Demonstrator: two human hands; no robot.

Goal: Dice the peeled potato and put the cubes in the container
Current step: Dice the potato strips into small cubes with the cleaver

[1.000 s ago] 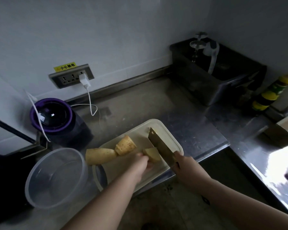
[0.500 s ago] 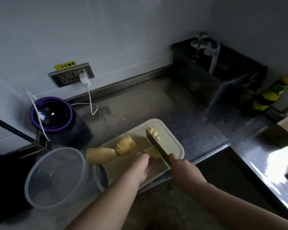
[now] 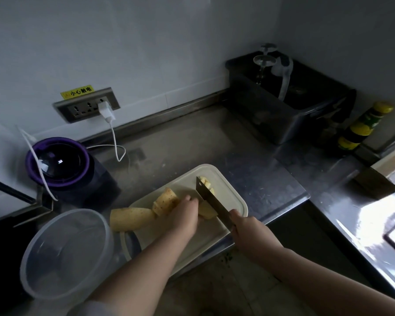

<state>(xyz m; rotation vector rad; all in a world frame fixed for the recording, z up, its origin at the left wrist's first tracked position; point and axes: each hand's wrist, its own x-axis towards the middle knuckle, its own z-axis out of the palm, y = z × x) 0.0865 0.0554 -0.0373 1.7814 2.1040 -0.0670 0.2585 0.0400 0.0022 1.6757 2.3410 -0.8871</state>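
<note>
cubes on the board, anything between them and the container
Yes. The knife blade, the left hand holding a potato piece, and two larger potato chunks lie between the cubes and the container.

You see a scratched, glossy stainless-steel table (image 3: pixel 249 174), a matt cream plastic cutting board (image 3: pixel 228 192) and a clear glossy plastic round container (image 3: pixel 64 254).

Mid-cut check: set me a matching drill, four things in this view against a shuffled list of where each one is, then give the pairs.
Things:
1. cleaver
2. container
3. potato cubes
4. potato piece

Places:
A. held down by the left hand
B. gripped by the right hand
C. left of the cutting board, no cubes inside
D. on the board, beyond the blade

Pairs: 1-B, 2-C, 3-D, 4-A
</note>
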